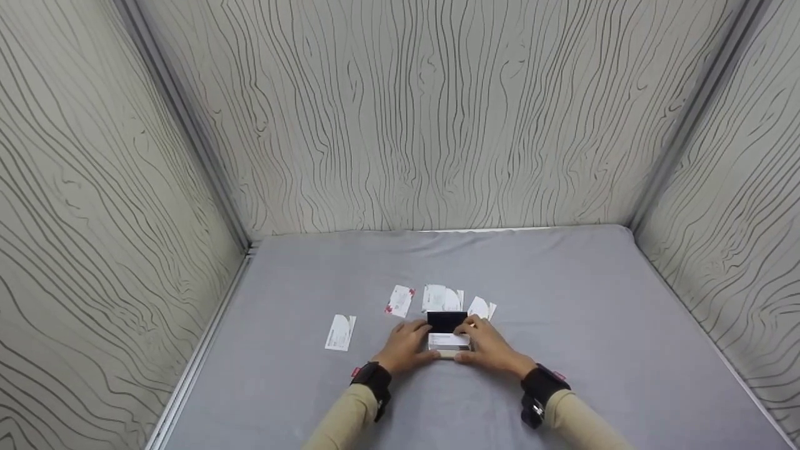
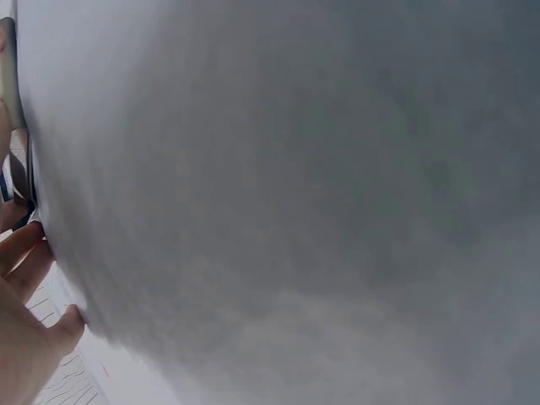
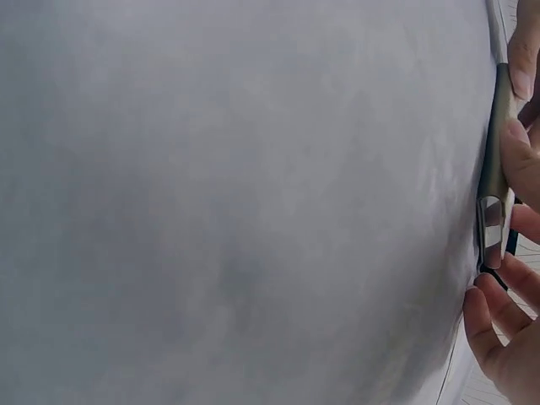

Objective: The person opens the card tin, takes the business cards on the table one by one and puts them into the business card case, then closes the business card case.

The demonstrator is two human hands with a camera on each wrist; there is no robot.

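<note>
A business card case [image 1: 446,322] stands with its dark lid raised at the front middle of the cloth. White cards [image 1: 449,339] with printed text lie in its lower part. My left hand [image 1: 403,347] grips the case's left side, its thumb at the near edge. My right hand [image 1: 492,349] holds the right side, thumb on the near edge and a fingertip over the cards. In the right wrist view the card case [image 3: 496,152] shows a pale front edge and a shiny metal end. The left wrist view catches only a sliver of the card case [image 2: 10,80].
Loose cards lie around the case: one card [image 1: 340,332] to the left, a red-cornered card [image 1: 400,300], overlapping cards [image 1: 442,298] behind the lid, and more cards [image 1: 480,307] beyond my right hand. Grey cloth [image 1: 575,300] covers the table, with wood-patterned panels [image 1: 400,112] on three sides.
</note>
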